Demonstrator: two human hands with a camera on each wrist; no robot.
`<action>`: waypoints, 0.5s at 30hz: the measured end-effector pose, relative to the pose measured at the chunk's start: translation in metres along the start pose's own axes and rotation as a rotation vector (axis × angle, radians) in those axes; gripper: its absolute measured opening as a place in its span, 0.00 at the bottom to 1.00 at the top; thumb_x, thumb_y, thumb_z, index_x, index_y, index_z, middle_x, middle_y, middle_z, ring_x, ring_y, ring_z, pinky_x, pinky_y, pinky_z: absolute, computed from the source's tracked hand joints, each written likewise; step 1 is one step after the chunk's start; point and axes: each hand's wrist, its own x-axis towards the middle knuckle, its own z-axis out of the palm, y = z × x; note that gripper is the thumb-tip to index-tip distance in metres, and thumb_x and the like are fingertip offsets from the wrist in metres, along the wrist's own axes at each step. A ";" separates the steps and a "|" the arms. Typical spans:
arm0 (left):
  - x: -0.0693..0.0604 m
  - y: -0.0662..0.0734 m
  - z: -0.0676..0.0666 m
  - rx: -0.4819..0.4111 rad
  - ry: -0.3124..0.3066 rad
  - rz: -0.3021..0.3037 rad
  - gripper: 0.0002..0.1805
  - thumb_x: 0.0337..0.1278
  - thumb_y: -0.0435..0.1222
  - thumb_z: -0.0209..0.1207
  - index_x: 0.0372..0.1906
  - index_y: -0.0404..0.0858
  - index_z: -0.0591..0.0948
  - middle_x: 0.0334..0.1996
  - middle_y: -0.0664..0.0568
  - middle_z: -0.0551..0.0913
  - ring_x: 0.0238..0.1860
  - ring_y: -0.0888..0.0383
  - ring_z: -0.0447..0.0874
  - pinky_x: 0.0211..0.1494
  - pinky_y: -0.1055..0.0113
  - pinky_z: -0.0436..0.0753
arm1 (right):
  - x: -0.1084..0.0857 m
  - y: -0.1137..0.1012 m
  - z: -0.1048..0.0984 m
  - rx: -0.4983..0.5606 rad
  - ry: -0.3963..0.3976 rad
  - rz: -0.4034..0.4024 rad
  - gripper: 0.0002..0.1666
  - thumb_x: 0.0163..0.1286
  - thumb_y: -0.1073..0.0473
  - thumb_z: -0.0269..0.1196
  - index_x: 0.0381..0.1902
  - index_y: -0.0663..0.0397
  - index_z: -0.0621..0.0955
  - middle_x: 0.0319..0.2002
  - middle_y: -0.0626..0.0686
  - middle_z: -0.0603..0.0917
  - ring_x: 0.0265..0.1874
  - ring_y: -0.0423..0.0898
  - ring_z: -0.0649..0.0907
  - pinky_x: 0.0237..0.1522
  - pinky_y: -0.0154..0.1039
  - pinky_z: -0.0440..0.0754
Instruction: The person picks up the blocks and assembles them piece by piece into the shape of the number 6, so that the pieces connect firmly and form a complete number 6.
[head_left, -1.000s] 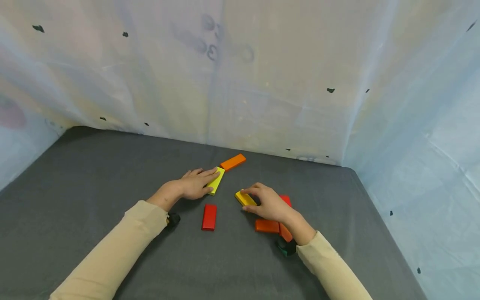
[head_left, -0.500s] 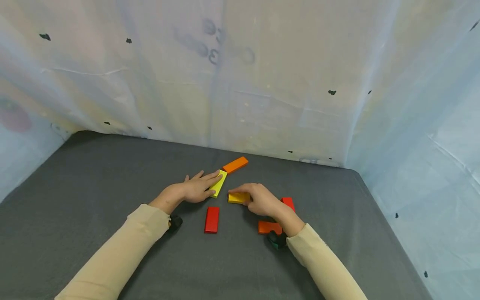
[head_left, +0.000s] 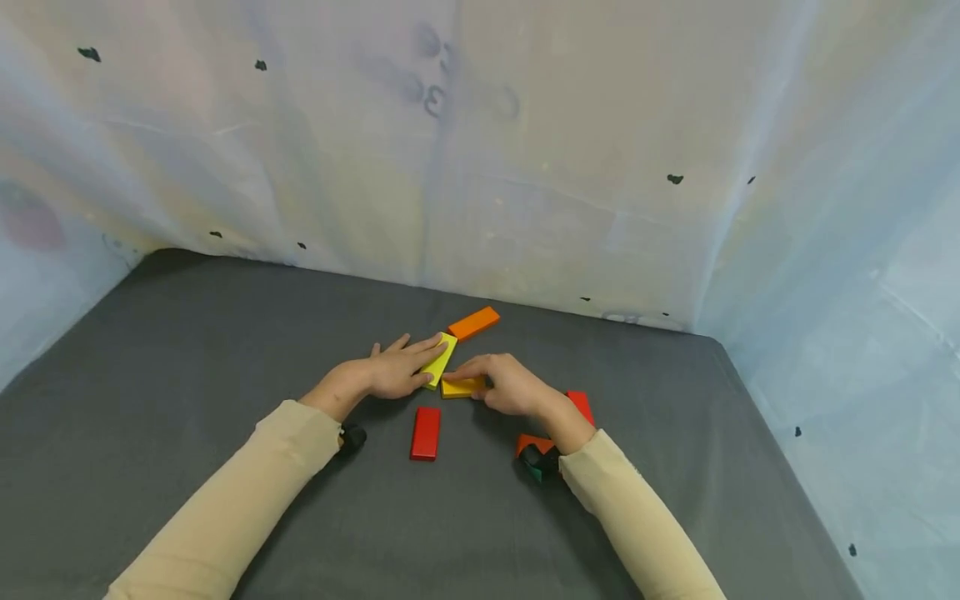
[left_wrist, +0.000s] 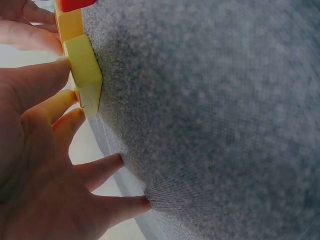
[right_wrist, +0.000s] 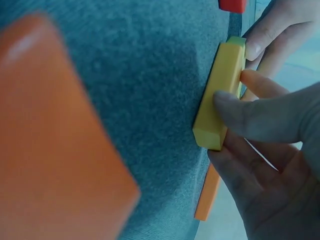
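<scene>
Lemon-yellow block (head_left: 441, 362), golden-yellow block (head_left: 460, 389), red block (head_left: 425, 434), bright orange block (head_left: 474, 323), dark grey tabletop (head_left: 465, 533), beige sleeves (head_left: 217, 500)

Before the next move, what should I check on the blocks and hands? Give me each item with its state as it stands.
1. Left hand touching the pale yellow block: ok.
2. Right hand pinching the golden block: ok, thumb and fingers are on it.
3. Yellow pair fully flush: cannot tell; they look close, but fingers cover part.
4. Near red block apart from both hands: ok.
5. Far orange block free of both hands: ok.
6. Reddish-orange block fully visible in the head view: not ok, partly covered.
</scene>
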 end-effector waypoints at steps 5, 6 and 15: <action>-0.001 0.001 -0.001 0.001 -0.017 0.000 0.33 0.75 0.42 0.44 0.77 0.46 0.48 0.78 0.49 0.40 0.75 0.33 0.34 0.67 0.27 0.37 | -0.001 -0.001 0.000 0.013 -0.024 0.009 0.29 0.65 0.75 0.57 0.61 0.49 0.78 0.59 0.51 0.79 0.60 0.48 0.77 0.57 0.44 0.77; -0.001 0.001 -0.001 0.004 -0.016 0.002 0.33 0.75 0.42 0.44 0.77 0.46 0.48 0.78 0.49 0.40 0.75 0.33 0.34 0.67 0.27 0.37 | -0.002 -0.001 0.000 0.017 -0.028 0.010 0.28 0.65 0.74 0.58 0.61 0.49 0.78 0.60 0.51 0.79 0.60 0.48 0.76 0.58 0.45 0.77; -0.001 -0.001 -0.004 0.031 -0.004 0.012 0.33 0.75 0.42 0.44 0.77 0.44 0.48 0.78 0.48 0.41 0.74 0.32 0.35 0.67 0.27 0.38 | -0.025 0.000 -0.011 0.004 0.091 0.062 0.26 0.67 0.61 0.63 0.63 0.51 0.76 0.65 0.56 0.74 0.66 0.53 0.71 0.65 0.54 0.68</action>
